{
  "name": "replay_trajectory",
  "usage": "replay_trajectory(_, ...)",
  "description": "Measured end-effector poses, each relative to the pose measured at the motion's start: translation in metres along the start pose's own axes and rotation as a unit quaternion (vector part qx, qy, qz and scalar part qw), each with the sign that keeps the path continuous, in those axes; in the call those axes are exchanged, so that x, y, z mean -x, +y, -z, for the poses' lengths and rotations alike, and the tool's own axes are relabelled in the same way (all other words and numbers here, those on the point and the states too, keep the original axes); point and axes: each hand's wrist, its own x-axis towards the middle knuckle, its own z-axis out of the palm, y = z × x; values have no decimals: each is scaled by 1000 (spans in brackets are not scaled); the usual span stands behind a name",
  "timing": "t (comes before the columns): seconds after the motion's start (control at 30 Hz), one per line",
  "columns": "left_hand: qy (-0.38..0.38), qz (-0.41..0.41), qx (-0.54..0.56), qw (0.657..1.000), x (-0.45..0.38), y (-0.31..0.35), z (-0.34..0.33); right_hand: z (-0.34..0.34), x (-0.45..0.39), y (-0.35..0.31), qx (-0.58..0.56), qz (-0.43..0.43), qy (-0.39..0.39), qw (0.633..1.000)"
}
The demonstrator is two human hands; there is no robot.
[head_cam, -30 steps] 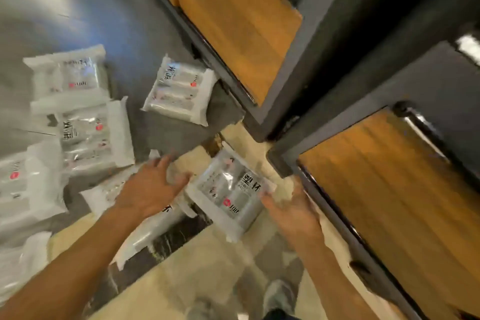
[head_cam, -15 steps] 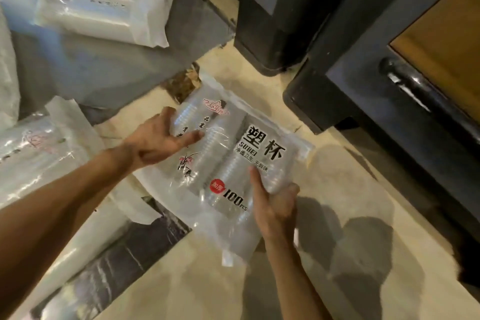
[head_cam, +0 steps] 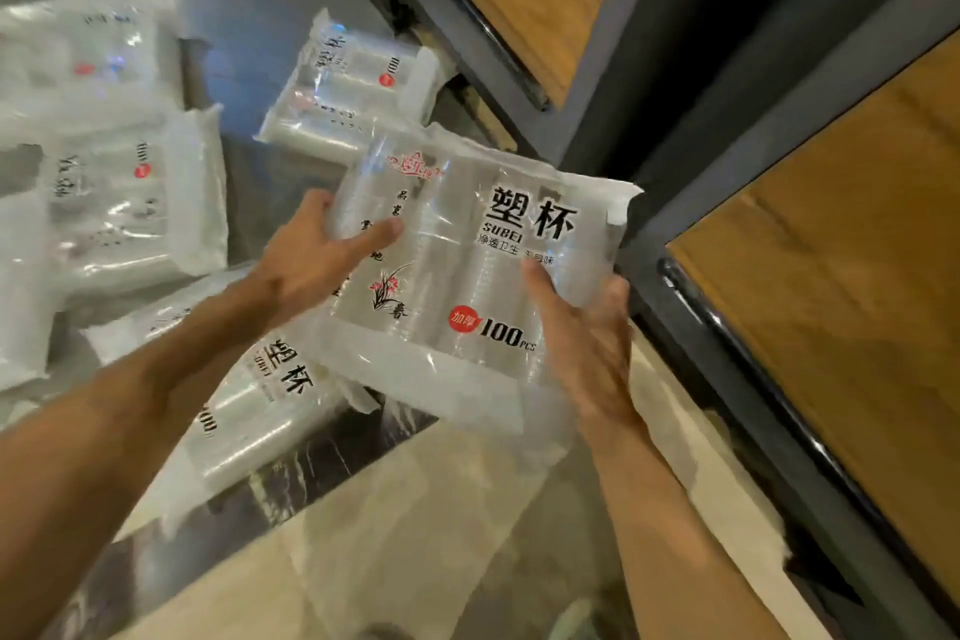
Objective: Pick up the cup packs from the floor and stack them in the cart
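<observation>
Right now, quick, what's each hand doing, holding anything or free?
Left hand: grips the left side of the lifted cup pack, thumb on top.
Right hand: grips the same pack's lower right edge, thumb on top.

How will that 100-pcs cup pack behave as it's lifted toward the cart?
Probably light for its size: the cup pack shows clear thin cups. Likely semi-stiff, since the cup columns hold its shape, though the loose film ends look floppy. The glossy wrap may be slippery, so the two-sided grip by the left hand and right hand seems sensible.
</observation>
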Motion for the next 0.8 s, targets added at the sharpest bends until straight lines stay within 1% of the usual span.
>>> replay_trajectory(0.13, 70, 25, 51, 996, 78, 98, 109, 51, 76, -141, 41, 47, -40, 997)
replay_trajectory(0.27, 145, 49, 95, 984, 164, 202, 248, 97, 173, -305, 76, 123, -107, 984)
replay_trajectory(0.4, 218, 78, 122, 965, 249, 300, 400, 118, 274, -473, 113, 232, -166, 952)
replay_trajectory(0.47, 249, 71, 150, 954, 295, 345, 471, 125, 322, -547, 115, 263, -194, 938)
replay_trajectory(0.53, 282, 54, 176, 942, 343, 381, 538, 132, 377, -615, 119, 297, -237, 917)
replay_trajectory(0.6, 310, 43, 184, 932, 391, 402, 596, 138, 436, -670, 125, 333, -266, 896)
replay_trajectory(0.67, 338, 49, 173, 924, 442, 412, 642, 140, 494, -710, 131, 359, -290, 878)
replay_trajectory(0.73, 374, 48, 180, 908, 495, 413, 676, 133, 545, -734, 141, 383, -328, 852)
replay_trajectory(0.8, 412, 65, 200, 886, 543, 404, 700, 122, 593, -746, 157, 422, -362, 816)
